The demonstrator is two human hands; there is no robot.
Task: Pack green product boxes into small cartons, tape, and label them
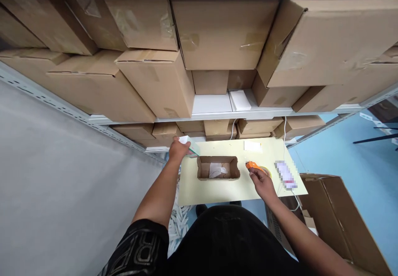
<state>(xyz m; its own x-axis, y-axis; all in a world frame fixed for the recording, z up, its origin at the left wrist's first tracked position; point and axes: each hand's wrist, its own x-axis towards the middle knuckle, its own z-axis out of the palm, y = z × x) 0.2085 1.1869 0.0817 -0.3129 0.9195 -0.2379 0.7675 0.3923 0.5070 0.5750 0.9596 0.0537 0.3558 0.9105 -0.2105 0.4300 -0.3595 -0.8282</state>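
Observation:
My left hand is closed around a small white and green box at the table's left back edge. Beside it stands an open-topped brown cardboard box, with a crumpled white paper on its bottom. On the right, my right hand has its fingers pinched on an orange cutter, whose exact type is hard to make out. A roll of yellow tape lies just behind that hand, partly covered. All this is on or over the pale yellow table.
A white card or flat box and a blurred phone with a cable lie on the table. Shelves packed with cardboard boxes rise in front. A large open carton stands at right; white strips cover the floor at left.

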